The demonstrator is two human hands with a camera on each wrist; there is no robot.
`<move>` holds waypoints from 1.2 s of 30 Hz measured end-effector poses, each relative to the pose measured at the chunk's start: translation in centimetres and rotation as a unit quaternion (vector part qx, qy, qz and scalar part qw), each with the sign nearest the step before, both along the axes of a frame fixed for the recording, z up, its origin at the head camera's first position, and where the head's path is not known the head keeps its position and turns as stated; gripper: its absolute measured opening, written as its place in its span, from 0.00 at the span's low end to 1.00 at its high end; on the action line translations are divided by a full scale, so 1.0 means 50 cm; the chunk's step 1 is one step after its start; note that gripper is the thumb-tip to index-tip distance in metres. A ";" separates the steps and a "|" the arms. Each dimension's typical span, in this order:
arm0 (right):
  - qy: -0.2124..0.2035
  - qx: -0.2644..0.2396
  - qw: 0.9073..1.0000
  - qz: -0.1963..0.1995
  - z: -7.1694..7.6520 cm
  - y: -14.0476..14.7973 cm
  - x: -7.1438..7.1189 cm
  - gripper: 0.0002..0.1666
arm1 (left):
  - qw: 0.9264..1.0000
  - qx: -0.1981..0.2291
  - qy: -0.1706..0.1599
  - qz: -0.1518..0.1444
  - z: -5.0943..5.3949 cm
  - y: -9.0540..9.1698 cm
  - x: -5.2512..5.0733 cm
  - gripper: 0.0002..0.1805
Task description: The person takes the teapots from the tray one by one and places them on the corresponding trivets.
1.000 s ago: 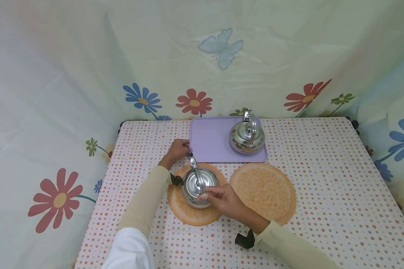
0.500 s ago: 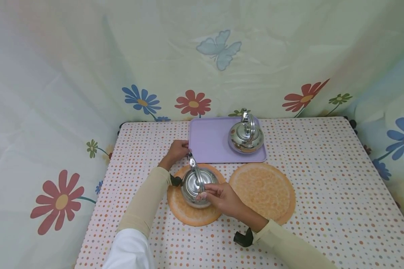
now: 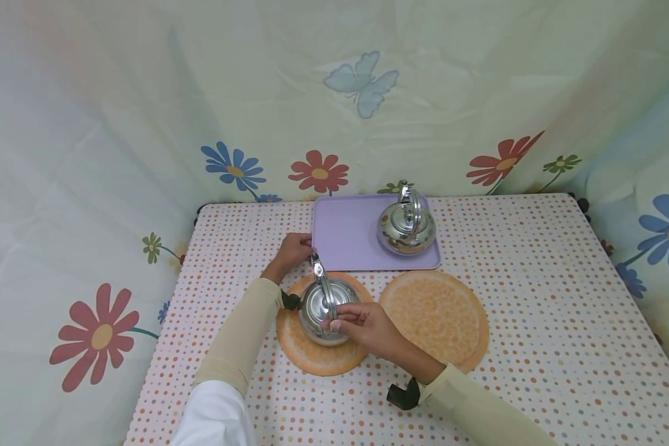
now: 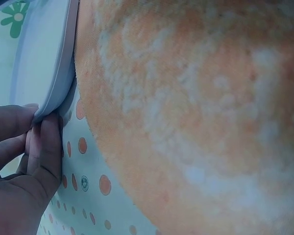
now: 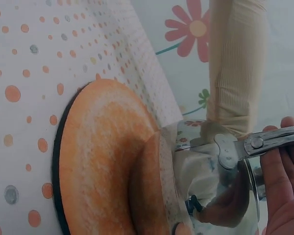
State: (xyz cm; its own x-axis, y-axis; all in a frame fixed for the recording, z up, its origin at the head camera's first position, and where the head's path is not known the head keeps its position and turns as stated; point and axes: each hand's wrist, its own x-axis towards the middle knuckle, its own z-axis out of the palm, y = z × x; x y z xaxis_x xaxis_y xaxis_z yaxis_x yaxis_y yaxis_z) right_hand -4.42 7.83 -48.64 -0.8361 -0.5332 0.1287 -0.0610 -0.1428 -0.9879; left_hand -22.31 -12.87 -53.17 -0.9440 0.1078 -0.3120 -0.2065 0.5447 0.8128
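Note:
In the head view my left hand [image 3: 295, 249] is at the left edge of a lilac tray [image 3: 342, 232]. Its thumb and fingers pinch the tray's rim [image 4: 59, 83] in the left wrist view. A shiny steel kettle [image 3: 319, 310] sits on the left of two round orange mats [image 3: 295, 347], its spout towards the tray. My right hand [image 3: 370, 328] holds the near end of the kettle's arched handle [image 5: 279, 136], fingers passing beneath it. A second steel kettle [image 3: 407, 230] stands on the tray's right side.
The other round orange mat [image 3: 435, 316] lies to the right, just in front of the tray. A dotted cloth [image 3: 546, 297] covers the table. A flower-printed curtain [image 3: 435, 111] hangs behind and at both sides.

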 end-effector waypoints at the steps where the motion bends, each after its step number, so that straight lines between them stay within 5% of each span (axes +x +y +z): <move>1: -0.004 0.010 1.000 -0.009 0.002 0.001 0.000 0.15 | 1.000 0.002 0.000 -0.001 0.000 0.000 0.000 0.26; 7: -0.002 0.056 0.995 -0.077 0.008 0.012 -0.008 0.15 | 1.000 0.017 -0.001 -0.003 -0.003 -0.002 0.001 0.26; 17: 0.002 0.031 0.995 -0.092 0.005 0.059 -0.029 0.12 | 1.000 0.010 -0.010 -0.005 -0.008 -0.005 -0.001 0.26; 36: 0.008 0.101 0.975 -0.200 0.007 0.189 -0.072 0.18 | 1.000 0.016 -0.005 -0.004 -0.007 -0.005 -0.001 0.25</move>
State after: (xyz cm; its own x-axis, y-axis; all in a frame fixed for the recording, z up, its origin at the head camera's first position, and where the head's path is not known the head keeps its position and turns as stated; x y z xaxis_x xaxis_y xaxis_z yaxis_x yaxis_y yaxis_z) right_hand -8.04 17.26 -48.27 -0.9810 -0.1808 0.0705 -0.0882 0.0921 -0.9918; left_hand -22.38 -13.10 -53.49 -0.9399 0.1262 -0.3173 -0.2099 0.5196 0.8282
